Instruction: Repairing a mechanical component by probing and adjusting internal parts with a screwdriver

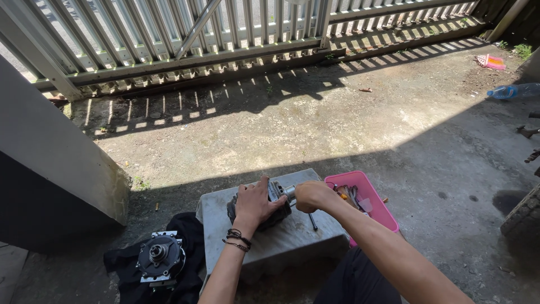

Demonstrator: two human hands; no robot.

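Palm-down, left hand [256, 201] presses the metal part [264, 209] — right hand [313, 195] fisted beside.

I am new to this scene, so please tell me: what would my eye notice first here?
First, both hands at the bottom centre: the left hand presses on a dark metal part on a grey block, while the right hand grips a silvery piece at its end. A pink tray of tools lies to the right, and a round machine part on black cloth to the left.
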